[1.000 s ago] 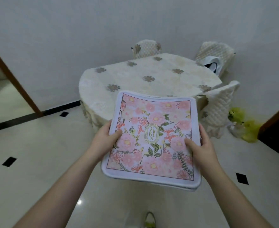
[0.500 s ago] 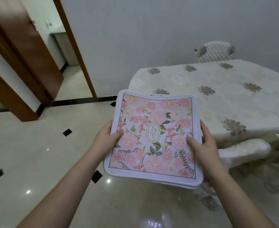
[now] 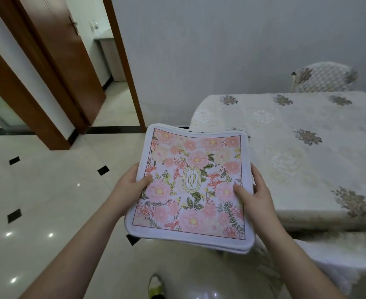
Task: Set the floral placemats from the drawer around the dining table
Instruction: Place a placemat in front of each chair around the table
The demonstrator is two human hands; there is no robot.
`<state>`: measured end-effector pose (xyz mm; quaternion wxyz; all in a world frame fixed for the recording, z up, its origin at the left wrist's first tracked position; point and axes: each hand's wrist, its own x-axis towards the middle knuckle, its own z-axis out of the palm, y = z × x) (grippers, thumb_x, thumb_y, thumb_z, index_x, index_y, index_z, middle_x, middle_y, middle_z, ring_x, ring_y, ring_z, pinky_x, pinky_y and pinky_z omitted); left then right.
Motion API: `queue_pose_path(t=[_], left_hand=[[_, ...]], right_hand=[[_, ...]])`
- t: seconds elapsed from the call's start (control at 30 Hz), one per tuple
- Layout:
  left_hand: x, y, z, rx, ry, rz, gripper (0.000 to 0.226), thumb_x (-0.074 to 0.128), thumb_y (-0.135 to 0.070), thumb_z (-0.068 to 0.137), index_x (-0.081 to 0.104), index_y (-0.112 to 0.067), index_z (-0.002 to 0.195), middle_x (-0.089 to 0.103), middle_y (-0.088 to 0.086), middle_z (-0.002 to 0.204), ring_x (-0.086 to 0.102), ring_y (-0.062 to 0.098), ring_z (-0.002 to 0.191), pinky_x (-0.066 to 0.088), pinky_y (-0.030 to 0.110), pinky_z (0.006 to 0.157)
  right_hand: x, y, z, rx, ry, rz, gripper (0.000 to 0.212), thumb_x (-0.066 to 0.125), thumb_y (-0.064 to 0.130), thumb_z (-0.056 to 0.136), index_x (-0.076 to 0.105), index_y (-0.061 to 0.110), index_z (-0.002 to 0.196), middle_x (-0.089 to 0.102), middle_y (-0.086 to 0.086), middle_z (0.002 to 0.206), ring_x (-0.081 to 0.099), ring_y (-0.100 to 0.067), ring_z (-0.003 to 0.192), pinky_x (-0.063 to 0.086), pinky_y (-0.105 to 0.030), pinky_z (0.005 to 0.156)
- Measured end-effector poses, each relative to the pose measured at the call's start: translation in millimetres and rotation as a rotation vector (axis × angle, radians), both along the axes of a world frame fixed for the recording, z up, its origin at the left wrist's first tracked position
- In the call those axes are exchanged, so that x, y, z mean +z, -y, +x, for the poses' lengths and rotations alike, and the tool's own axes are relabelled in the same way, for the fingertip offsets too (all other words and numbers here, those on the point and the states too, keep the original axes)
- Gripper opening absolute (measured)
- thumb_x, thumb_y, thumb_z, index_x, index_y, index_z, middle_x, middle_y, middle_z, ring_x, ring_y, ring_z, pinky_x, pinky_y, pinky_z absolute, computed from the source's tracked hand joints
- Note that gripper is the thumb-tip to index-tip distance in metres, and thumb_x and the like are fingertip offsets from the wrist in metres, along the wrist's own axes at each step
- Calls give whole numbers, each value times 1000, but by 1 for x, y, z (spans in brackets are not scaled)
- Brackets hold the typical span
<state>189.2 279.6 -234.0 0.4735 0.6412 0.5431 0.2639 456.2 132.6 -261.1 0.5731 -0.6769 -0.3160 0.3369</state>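
I hold a stack of floral placemats (image 3: 194, 169) flat in front of me, pink flowers on white with a gold oval label in the middle. My left hand (image 3: 130, 186) grips the stack's left edge, thumb on top. My right hand (image 3: 253, 195) grips the right edge the same way. The dining table (image 3: 296, 152), covered with a cream embroidered cloth, stands just to the right of the stack, its near left corner beside the mats. No mat lies on the part of the table that shows.
A covered chair (image 3: 324, 77) stands at the table's far side against the grey wall. Another covered chair seat (image 3: 337, 251) is tucked under the near edge. Brown doors and doorframes (image 3: 69, 67) open on the left. A glossy tiled floor (image 3: 48, 201) spreads left and below.
The view has swung left and closer: the table has shifted from ahead to my right and the doorways have come into view. Both hands hold the stack the same way.
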Motion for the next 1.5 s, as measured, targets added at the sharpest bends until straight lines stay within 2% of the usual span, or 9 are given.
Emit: queue_pose_path(t=[0.2, 0.33, 0.53, 0.67, 0.83, 0.93, 1.07, 1.23, 1.5], left_hand=[[-18, -82, -33, 24, 7, 27, 32, 57, -21, 98, 55, -26, 129, 70, -4, 110, 68, 10, 89, 52, 24, 66], [-26, -148, -60, 21, 0, 56, 32, 56, -21, 98, 54, -28, 129, 68, -5, 110, 65, 4, 90, 47, 18, 64], [-28, -242, -87, -17, 9, 33, 31, 57, -21, 98, 56, -27, 129, 69, -9, 109, 67, 7, 94, 55, 29, 79], [-30, -281, -80, -79, 24, 28, 33, 56, -22, 98, 54, -28, 131, 68, -10, 110, 68, 10, 96, 54, 24, 72], [-38, -318, -53, -123, 96, -20, 70, 61, -22, 96, 23, -40, 151, 66, -10, 116, 70, 11, 94, 57, 26, 71], [-43, -342, -26, -188, 89, -4, 66, 61, -22, 96, 29, -44, 149, 67, -11, 116, 71, 12, 94, 58, 24, 69], [-50, -376, 24, -277, 68, -31, 65, 60, -23, 96, 29, -44, 149, 67, -12, 115, 71, 11, 94, 61, 31, 72], [-57, -426, 81, -374, 43, -33, 69, 61, -25, 96, 25, -51, 148, 67, -10, 118, 71, 12, 98, 61, 42, 80], [-76, -484, 156, -440, 62, -90, 69, 63, -23, 95, 28, -62, 140, 68, -12, 118, 71, 10, 97, 62, 41, 77]], right_hand=[[-10, -89, -32, 52, -14, -33, 64, 60, 16, 95, 34, 46, 145, 67, 7, 117, 74, -19, 85, 62, -46, 70], [-17, -158, -62, 38, 39, -21, 60, 59, 15, 95, 38, 45, 142, 67, 10, 117, 73, -12, 86, 62, -38, 72], [-20, -240, -90, -8, 82, -33, 63, 62, 14, 93, 39, 46, 142, 68, 8, 118, 72, -15, 93, 60, -44, 80], [-18, -267, -88, -45, 96, -54, 62, 62, 16, 93, 38, 47, 142, 67, 10, 118, 71, -12, 93, 60, -41, 80], [-22, -291, -66, -115, 72, -74, 63, 62, 19, 94, 36, 49, 143, 67, 8, 118, 72, -16, 91, 61, -46, 77], [-29, -302, -51, -174, 70, -89, 63, 63, 19, 93, 38, 54, 139, 66, 7, 120, 72, -16, 91, 61, -46, 77], [-37, -319, -15, -248, 58, -99, 64, 64, 19, 93, 38, 73, 116, 65, 6, 120, 71, -20, 94, 60, -47, 79], [-59, -346, 24, -348, -27, -121, 67, 65, 16, 93, 35, 48, 144, 64, -1, 126, 71, -24, 95, 58, -51, 82], [-57, -383, 79, -420, -82, -184, 69, 66, 15, 92, 34, 42, 147, 68, 5, 113, 74, -16, 80, 61, -42, 71]])
